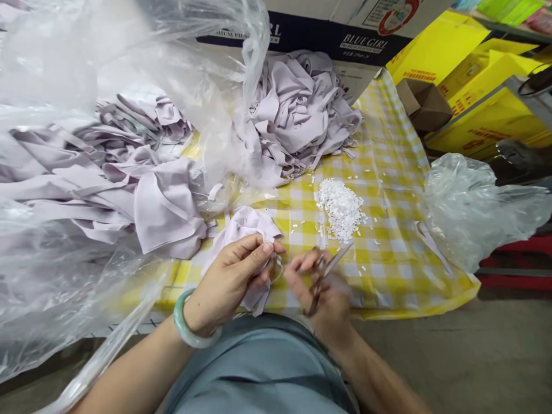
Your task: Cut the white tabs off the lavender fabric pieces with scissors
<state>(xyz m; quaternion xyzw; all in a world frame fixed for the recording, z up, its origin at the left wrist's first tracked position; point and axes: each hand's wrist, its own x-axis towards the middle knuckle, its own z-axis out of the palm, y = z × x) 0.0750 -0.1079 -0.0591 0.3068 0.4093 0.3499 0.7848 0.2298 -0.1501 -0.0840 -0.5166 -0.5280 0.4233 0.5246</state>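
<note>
My left hand [235, 276], with a pale green bangle on its wrist, pinches a small lilac fabric piece [245, 230] at the near edge of a yellow checked tablecloth [388, 253]. My right hand [321, 290], blurred by motion, is closed on a pair of scissors [328, 269] whose blades point up and to the right, close to the fabric's edge. Just beyond the scissors lies a heap of tiny white snippets [340, 207].
Piles of lilac fabric [302, 109] lie behind and at the left [129, 172], partly under a large clear plastic bag [107, 69]. Another crumpled clear bag [470, 207] sits at the right. Yellow cartons [474, 75] and a dark printed box [328, 34] stand behind.
</note>
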